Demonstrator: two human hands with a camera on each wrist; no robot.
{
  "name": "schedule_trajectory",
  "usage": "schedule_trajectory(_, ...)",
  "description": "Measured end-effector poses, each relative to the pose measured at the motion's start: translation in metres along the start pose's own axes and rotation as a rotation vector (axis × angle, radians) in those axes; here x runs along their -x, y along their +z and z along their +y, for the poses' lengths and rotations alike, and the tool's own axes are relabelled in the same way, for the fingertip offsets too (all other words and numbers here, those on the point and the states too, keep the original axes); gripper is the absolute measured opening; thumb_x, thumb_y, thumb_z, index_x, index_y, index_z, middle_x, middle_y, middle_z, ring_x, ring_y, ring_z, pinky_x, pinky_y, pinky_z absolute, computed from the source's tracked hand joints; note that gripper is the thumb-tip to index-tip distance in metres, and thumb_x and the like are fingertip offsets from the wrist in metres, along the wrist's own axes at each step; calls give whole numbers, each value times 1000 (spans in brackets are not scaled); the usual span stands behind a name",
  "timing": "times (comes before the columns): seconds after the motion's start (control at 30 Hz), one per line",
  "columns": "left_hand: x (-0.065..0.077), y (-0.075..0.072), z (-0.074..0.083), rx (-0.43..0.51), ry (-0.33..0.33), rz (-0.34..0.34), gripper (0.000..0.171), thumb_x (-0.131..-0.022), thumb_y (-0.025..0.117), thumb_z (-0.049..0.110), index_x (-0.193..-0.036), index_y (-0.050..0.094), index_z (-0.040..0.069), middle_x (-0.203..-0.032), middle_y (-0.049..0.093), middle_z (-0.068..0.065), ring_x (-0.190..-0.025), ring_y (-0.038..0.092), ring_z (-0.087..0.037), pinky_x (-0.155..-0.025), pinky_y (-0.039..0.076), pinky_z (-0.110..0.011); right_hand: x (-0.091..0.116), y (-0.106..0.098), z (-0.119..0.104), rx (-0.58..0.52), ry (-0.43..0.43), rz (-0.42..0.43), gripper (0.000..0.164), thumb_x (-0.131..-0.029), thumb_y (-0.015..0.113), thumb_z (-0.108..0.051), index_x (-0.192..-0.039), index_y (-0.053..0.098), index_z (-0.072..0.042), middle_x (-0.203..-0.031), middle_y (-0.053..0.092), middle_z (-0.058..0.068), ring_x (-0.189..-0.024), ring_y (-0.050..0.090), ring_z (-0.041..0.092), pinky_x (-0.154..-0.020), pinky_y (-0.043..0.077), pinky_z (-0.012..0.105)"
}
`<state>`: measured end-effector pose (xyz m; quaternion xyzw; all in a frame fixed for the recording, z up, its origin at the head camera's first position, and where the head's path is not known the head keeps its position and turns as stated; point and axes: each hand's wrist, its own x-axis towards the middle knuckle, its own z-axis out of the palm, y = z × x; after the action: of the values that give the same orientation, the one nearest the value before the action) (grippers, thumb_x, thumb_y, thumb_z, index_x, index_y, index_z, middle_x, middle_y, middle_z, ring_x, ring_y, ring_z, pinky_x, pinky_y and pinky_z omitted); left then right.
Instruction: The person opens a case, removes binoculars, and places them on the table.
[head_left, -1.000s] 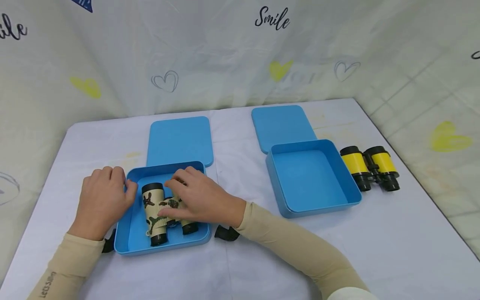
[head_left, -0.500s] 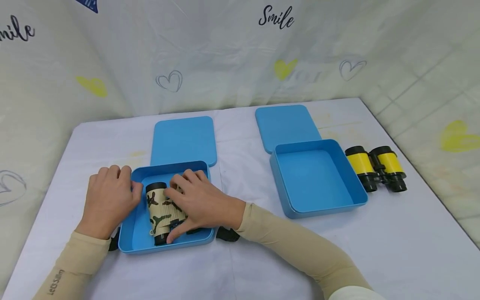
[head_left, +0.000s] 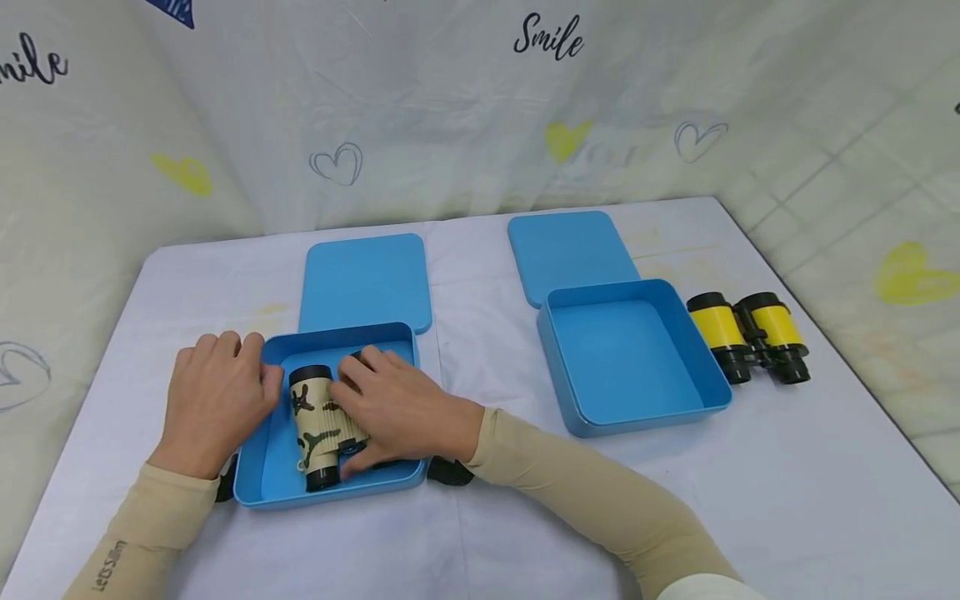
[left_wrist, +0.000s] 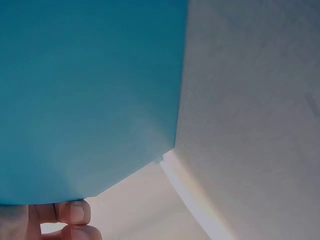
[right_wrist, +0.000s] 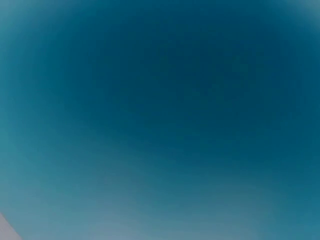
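Note:
My left hand (head_left: 217, 400) holds the left rim of a shallow blue box (head_left: 330, 498), thumb bent over the edge. In the left wrist view its curled fingertips (left_wrist: 76, 214) show at the edge of the blue wall. Camouflage-patterned binoculars (head_left: 311, 423) lie inside this box, left barrel in plain sight. My right hand (head_left: 408, 412) grips their right barrel from above, thumb at the near end and fingers toward the far end; that barrel is mostly hidden beneath the hand. Only blurred blue plastic (right_wrist: 160, 100) fills the right wrist view.
Behind the box lies a flat blue lid (head_left: 366, 283). To the right stands a second blue box (head_left: 637, 358), with another lid (head_left: 570, 254) behind it. Yellow-and-black binoculars (head_left: 750, 337) lie close beside that box. Black wrist-camera parts (head_left: 450, 472) sit below the right wrist.
My right thumb has slid from the middle of the camouflage binoculars to their near end, and the hand has settled over the right barrel. My left thumb has bent down at the rim.

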<state>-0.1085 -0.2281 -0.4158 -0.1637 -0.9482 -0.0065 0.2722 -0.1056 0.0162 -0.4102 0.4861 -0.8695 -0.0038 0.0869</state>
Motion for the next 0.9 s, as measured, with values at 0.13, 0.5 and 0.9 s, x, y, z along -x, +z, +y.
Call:
schedule_trajectory(0.13,0,0,0,-6,-17,-19,22,-88,57,14,-73,51,-1,-60,41,-14,-57,39,-30,-51,29,-38,0,-1,-1,14,4,-8,83,-75,63,-89,-124,59,-22,-116,55,-4,-98,44,15,-81,40,26)
schedule_trajectory(0.5,2,0,2,7,-36,-37,21,-88,60,13,-74,51,-1,-60,41,-13,-56,38,-30,-52,29,-38,-1,0,-3,16,6,-28,72,-80,68,-78,-123,58,-21,-110,55,-4,-96,46,14,-79,42,26)
schedule_trajectory(0.9,2,0,2,11,-18,-17,23,-87,58,12,-70,47,2,-58,37,-11,-54,35,-27,-52,25,-35,-1,0,-3,18,-1,-49,73,-78,71,-76,-123,56,-20,-112,55,-4,-96,46,14,-81,42,26)
